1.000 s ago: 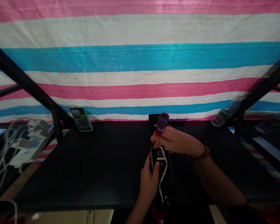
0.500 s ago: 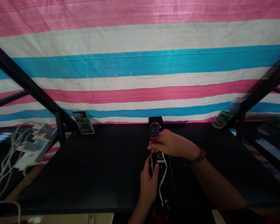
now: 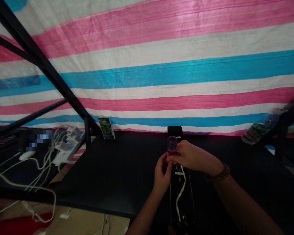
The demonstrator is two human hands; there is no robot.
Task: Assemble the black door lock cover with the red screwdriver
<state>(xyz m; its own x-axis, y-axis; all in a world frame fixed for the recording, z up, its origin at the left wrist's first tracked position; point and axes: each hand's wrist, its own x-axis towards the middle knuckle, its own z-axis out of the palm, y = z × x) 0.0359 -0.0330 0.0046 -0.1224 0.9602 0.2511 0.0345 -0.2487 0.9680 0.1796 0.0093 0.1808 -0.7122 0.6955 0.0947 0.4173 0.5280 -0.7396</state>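
My right hand (image 3: 198,158) is closed on a screwdriver with a clear purple handle (image 3: 171,143) and red collar, held upright above a long, narrow black device (image 3: 182,195). Its shaft and tip are hidden by my fingers. A white cable (image 3: 181,192) runs down the device's face from near a round fitting (image 3: 178,167). My left hand (image 3: 162,176) is beside the device's left edge, thumb and fingers curled together below the screwdriver's collar. What they pinch is hidden.
A dark flat object (image 3: 175,131) lies beyond the screwdriver. A lit phone (image 3: 106,128) leans at the back left, and a plastic bottle (image 3: 256,130) tilts at the back right. White chargers and cables (image 3: 68,147) crowd the left side. Black frame bars (image 3: 63,88) and a striped sheet (image 3: 161,75) enclose the table (image 3: 107,182).
The view has turned left, so things appear farther right. My left hand has moved up from the device's side to the screwdriver's lower end. My right hand keeps hold of the screwdriver.
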